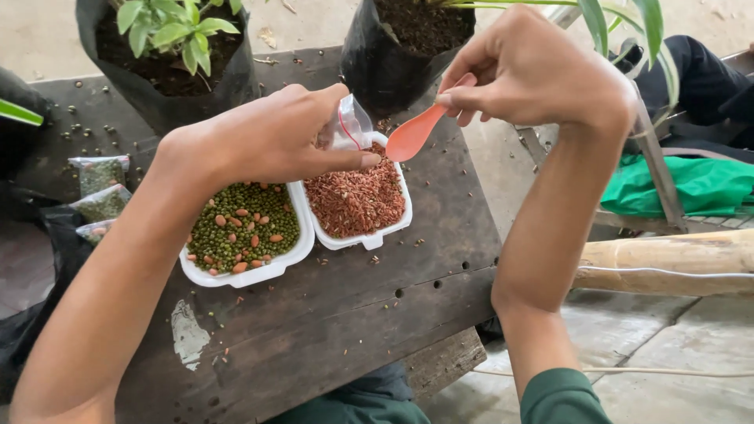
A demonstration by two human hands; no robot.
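My left hand (271, 137) pinches a small clear plastic zip bag (349, 126) open above a white foam tray (369, 237) of reddish-brown grains. My right hand (534, 71) holds an orange plastic spoon (414, 133), its bowl tipped down at the bag's mouth. Beside it on the left sits a second white foam tray (243, 276) filled with green beans and a few pinkish peanuts. Both trays rest on a dark wooden table (353, 314).
Two black grow bags with plants (169, 55) (404, 47) stand at the table's far side. Filled small bags (100, 192) lie at the left edge, with loose beans scattered nearby. A green cloth (691, 184) and a bamboo pole (667, 259) lie to the right.
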